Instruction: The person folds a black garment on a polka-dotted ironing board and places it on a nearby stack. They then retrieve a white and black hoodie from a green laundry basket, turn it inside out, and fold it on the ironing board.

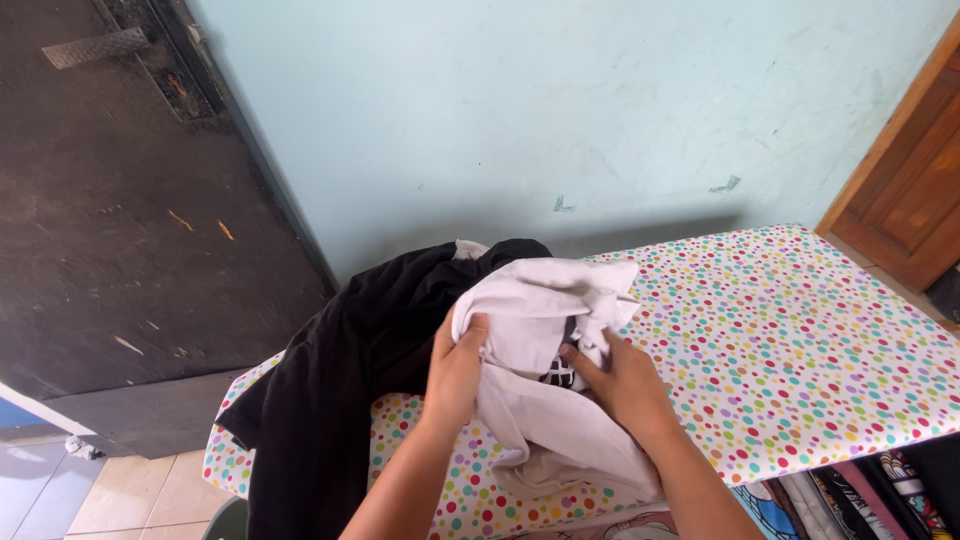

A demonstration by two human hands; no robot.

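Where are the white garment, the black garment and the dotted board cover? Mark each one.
white garment (pixel 545 300), head view, on the bunched upper fold between the hands.
black garment (pixel 340 370), head view, on its middle, draped over the board's left end.
dotted board cover (pixel 790 340), head view, on a bare stretch right of the hands.

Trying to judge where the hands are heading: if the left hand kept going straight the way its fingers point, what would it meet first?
The left hand already grips the white garment, so more white cloth comes first. Past that lies the black garment, then the pale blue wall, though depth is hard to judge.
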